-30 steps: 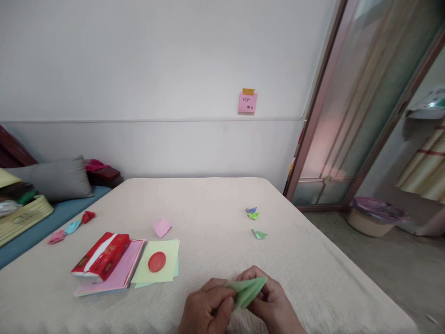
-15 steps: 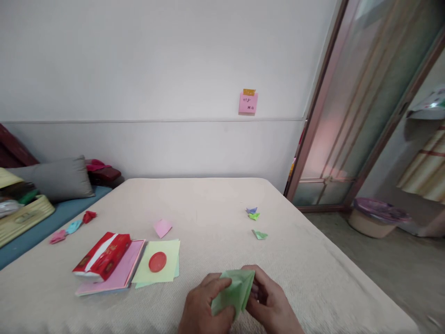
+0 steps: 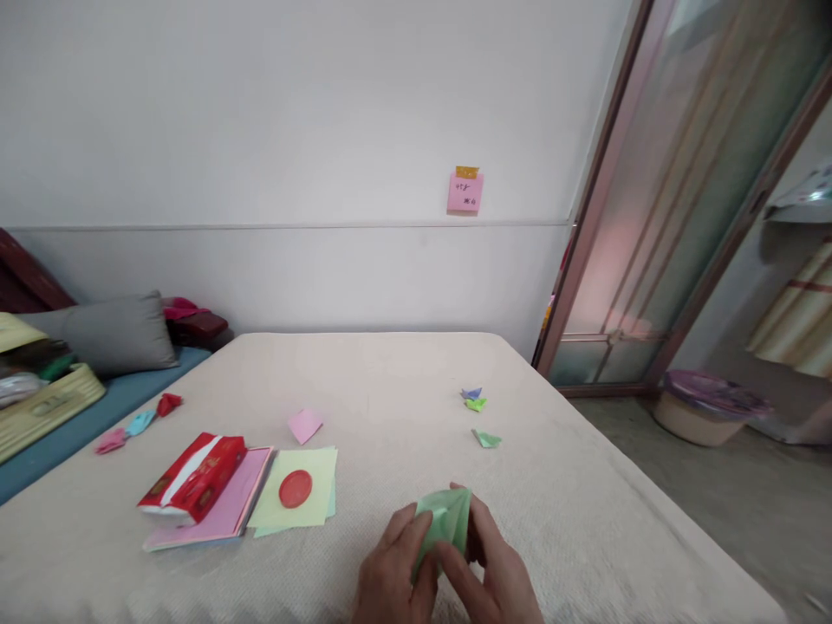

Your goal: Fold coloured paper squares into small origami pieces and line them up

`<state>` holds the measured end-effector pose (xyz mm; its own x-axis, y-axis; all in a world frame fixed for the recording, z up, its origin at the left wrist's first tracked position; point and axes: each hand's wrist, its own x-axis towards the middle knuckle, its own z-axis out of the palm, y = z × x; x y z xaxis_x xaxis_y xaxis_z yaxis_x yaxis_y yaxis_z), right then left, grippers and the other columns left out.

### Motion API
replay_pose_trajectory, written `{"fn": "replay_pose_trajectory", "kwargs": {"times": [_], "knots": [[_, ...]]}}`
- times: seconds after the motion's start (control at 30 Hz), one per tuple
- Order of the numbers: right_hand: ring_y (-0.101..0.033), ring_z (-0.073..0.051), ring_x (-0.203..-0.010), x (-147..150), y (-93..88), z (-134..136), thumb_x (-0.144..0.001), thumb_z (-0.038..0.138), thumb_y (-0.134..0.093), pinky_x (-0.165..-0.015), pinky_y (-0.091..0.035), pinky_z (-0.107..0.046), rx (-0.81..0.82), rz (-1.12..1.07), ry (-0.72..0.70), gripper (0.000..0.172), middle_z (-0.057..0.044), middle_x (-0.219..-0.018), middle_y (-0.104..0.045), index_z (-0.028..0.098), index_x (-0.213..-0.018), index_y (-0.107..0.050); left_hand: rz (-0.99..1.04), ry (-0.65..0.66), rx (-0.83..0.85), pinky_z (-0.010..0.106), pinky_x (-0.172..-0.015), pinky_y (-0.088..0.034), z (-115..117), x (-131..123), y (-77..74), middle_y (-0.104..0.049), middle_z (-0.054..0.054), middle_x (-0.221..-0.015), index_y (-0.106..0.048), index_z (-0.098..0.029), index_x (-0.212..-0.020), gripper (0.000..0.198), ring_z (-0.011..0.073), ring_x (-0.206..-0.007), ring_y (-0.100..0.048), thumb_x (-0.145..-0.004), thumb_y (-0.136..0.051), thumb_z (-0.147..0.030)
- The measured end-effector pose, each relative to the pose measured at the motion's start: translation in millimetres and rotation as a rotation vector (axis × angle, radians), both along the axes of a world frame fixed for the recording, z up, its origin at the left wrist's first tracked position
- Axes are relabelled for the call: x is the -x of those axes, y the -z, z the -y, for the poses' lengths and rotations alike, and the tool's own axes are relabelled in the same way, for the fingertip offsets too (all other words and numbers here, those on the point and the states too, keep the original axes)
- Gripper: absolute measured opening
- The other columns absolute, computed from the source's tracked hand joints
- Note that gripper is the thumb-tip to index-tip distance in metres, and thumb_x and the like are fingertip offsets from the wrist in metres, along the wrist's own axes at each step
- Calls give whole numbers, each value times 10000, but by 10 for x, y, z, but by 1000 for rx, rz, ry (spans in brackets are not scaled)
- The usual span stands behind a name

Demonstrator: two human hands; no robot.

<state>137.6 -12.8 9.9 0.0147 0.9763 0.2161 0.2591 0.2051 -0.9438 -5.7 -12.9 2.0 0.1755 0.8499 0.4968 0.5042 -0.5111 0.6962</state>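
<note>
A piece of folded green paper (image 3: pixel 444 518) is held between my two hands just above the near part of the cloth-covered table. My left hand (image 3: pixel 398 563) grips its left side, fingers behind and thumb in front. My right hand (image 3: pixel 489 559) closes round the right edge, with one digit pressed across the front of the paper near its lower middle. The paper's lower part is hidden by my fingers. Beyond my hands lies a small green folded paper (image 3: pixel 486 438), and behind it a lime one (image 3: pixel 475 405) and a blue-violet one (image 3: pixel 471 393).
Left of my hands are yellow paper sheets (image 3: pixel 320 494) with a red disc (image 3: pixel 295 489) on top, and a red tissue pack (image 3: pixel 193 477) on pink sheets (image 3: pixel 234 511). A pink square (image 3: pixel 305 425) lies behind. Several small folded papers (image 3: pixel 139 423) line the left edge.
My hands have drawn closer together around the green paper, tilting it more upright. My right hand has shifted left, bringing a digit across the paper's front.
</note>
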Motion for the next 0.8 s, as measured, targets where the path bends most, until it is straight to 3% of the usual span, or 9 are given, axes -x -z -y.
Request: {"fn": "replay_pose_trajectory", "kwargs": {"times": [0.13, 0.2, 0.27, 0.33, 0.4, 0.5, 0.53, 0.67, 0.8], "knots": [[-659, -227, -624, 24, 167, 3, -793, 251, -470, -594, -494, -299, 2, 191, 154, 485, -41, -736, -706, 195, -1275, -472, 62, -95, 122, 303, -802, -510, 22, -107, -19, -701, 103, -997, -621, -184, -988, 222, 224, -907, -660, -810, -489, -190], [-699, -262, -808, 46, 248, -1, -771, 184, -431, -700, -527, -330, -8, 263, 200, 517, -82, -942, -736, 214, -1285, -475, 121, -193, 311, 288, -710, -501, 17, -154, -57, -714, 55, -850, -562, -208, -943, 177, 212, -758, -669, -779, -498, -191], [-672, -288, -967, 76, 319, -4, -780, 159, -386, -784, -529, -380, -74, 325, 212, 512, -120, -1133, -689, 199, -1283, -475, 190, -251, 466, 267, -663, -476, -8, -178, -97, -714, 19, -785, -478, -213, -1043, 293, 194, -676, -659, -753, -492, -165], [-657, -298, -1008, 105, 381, -2, -797, 147, -353, -799, -536, -421, -156, 375, 190, 498, -144, -1206, -651, 183, -1280, -469, 219, -236, 540, 256, -644, -450, -45, -180, -122, -714, 4, -741, -421, -194, -1144, 419, 183, -652, -646, -733, -475, -135], [-663, -293, -1000, 128, 437, 2, -809, 133, -343, -795, -547, -431, -227, 406, 161, 490, -147, -1191, -660, 188, -1281, -465, 185, -192, 581, 251, -597, -420, -81, -170, -126, -692, -8, -659, -484, -181, -1104, 384, 179, -613, -618, -722, -476, -139], [-658, -277, -1018, 138, 495, 9, -816, 99, -344, -823, -550, -417, -295, 415, 140, 492, -136, -1164, -677, 207, -1279, -471, 118, -156, 583, 237, -532, -378, -110, -157, -115, -638, -15, -593, -600, -188, -807, 132, 161, -566, -559, -739, -488, -201], [-653, -274, -1029, 133, 501, 10, -812, 88, -349, -833, -548, -412, -309, 415, 136, 496, -132, -1163, -678, 212, -1275, -477, 106, -152, 567, 232, -523, -371, -111, -156, -116, -618, -20, -576, -607, -188, -751, 129, 156, -560, -543, -747, -479, -207], [-660, -273, -986, 72, 425, -8, -769, 75, -397, -776, -556, -382, -323, 388, 102, 469, -127, -1125, -681, 221, -1189, -548, 104, -205, 469, 241, -570, -384, -108, -154, -154, -606, -12, -601, -646, -180, -731, 207, 166, -610, -542, -699, -451, -118], [-671, -240, -916, -32, 200, -62, -740, 69, -440, -751, -527, -325, -232, 253, 30, 333, -100, -1040, -697, 242, -852, -701, 182, -184, 421, 264, -644, -396, -129, -106, -186, -642, 15, -677, -665, -180, -685, 225, 184, -684, -556, -647, -462, -91]]}}
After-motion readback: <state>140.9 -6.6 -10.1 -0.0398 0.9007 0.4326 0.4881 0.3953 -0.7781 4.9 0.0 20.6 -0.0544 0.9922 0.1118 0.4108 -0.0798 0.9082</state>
